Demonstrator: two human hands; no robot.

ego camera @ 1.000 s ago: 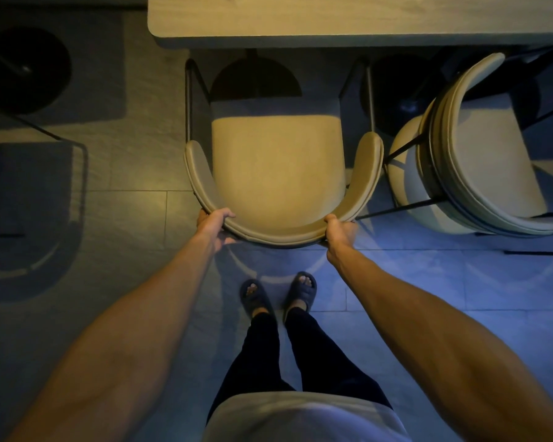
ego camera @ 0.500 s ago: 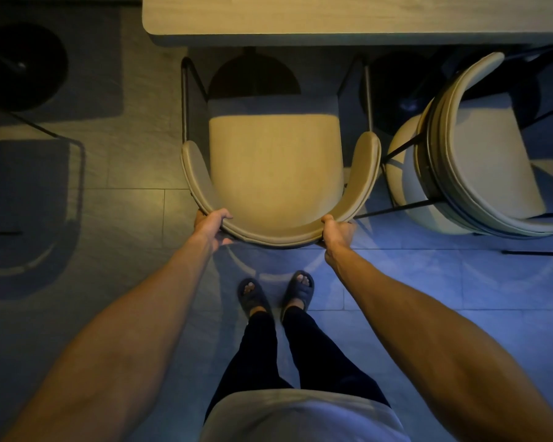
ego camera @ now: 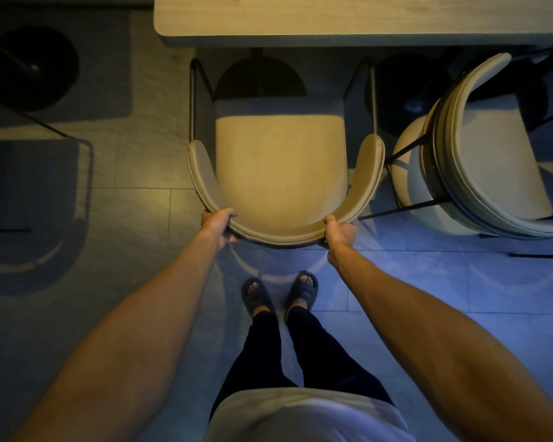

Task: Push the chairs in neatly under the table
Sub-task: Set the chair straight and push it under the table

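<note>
A beige chair point(ego camera: 280, 167) with a curved backrest and thin dark metal legs stands in front of me, facing the light wooden table point(ego camera: 348, 19). Its seat front lies just short of the table's edge. My left hand point(ego camera: 217, 224) grips the left part of the curved backrest. My right hand point(ego camera: 339, 232) grips the right part of it. A second beige chair point(ego camera: 492, 148) stands to the right, turned at an angle, its front partly under the table.
The floor is grey tile. A dark round table base point(ego camera: 259, 78) shows beyond the seat under the table. Another dark round base point(ego camera: 29, 68) and chair shadows lie at the left. My feet in slippers point(ego camera: 280, 295) stand just behind the chair.
The chair has crept slightly toward the table with both hands holding its backrest; my feet have stayed put.
</note>
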